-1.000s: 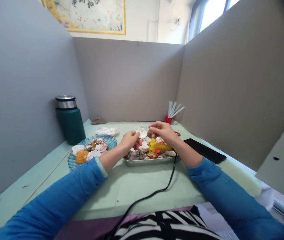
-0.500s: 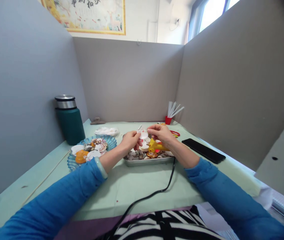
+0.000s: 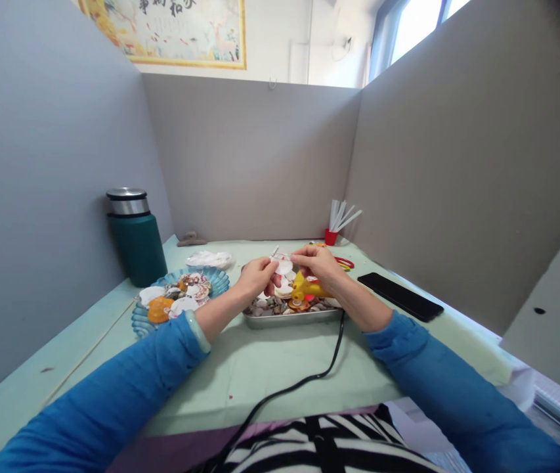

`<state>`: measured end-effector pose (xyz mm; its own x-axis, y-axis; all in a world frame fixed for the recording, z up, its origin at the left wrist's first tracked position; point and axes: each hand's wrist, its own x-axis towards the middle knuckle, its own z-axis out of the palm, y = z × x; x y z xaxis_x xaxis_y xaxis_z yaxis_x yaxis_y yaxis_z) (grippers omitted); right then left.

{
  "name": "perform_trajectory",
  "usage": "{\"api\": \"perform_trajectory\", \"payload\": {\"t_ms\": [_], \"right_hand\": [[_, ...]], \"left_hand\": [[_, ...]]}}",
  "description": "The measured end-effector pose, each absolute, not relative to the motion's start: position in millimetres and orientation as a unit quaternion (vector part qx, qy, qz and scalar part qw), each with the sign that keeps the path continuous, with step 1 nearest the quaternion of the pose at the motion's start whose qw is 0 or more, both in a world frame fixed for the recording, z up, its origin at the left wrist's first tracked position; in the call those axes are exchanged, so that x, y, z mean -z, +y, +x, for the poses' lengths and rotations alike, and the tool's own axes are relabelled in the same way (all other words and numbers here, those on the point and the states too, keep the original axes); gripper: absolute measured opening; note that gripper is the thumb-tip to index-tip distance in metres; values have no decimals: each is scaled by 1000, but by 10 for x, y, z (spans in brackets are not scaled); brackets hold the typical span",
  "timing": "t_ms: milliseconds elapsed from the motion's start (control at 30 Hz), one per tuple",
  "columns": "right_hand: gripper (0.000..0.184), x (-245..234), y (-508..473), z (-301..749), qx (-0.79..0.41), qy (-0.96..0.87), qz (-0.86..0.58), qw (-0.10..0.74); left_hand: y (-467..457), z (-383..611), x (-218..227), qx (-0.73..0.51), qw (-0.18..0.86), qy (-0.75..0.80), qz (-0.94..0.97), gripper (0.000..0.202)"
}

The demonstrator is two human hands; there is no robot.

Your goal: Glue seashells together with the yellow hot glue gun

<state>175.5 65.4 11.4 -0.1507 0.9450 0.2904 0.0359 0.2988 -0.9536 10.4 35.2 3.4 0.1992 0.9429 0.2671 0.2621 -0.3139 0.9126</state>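
Over the metal tray [image 3: 292, 320] of shells, my two hands are close together. The fingers of my left hand [image 3: 258, 276] pinch the edge of a pale white shell [image 3: 283, 265]. A short white stick [image 3: 274, 251] shows just above these fingertips; whether they touch it I cannot tell. My right hand [image 3: 316, 264] has thumb and finger closed by the shell's right side, with anything between them too small to make out. Under my right wrist a yellow glue gun [image 3: 309, 288] lies over the tray, partly hidden by the hand and wrist.
A black cord [image 3: 304, 382] runs toward me. Left are a blue scalloped dish [image 3: 140, 322] of shells, a green bottle [image 3: 138, 246] and a white pile [image 3: 209, 259]. Right are a black phone-like slab [image 3: 400, 297], red-handled scissors [image 3: 345, 263] and a red cup [image 3: 331, 237] of white sticks. Grey partitions surround the table.
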Motion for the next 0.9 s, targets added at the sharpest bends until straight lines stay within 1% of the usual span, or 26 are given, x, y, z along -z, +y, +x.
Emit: {"api": "perform_trajectory", "payload": {"t_ms": [200,467,633,900], "right_hand": [[15,-130,626,1746,-437,-613,-402,521],[16,-129,631,1741,-441,-605,-404,527],[15,-128,638,1742,-446,-597,-411,525],[12,-128,638,1742,-455,-584,-415,529]], "left_hand": [[399,96,2,-450,393,433,675,17],[401,94,8,-453,390,436,672,21],[413,88,16,-453,393,425,678,20],[324,102,-51,-443,397,434,676,20]]}}
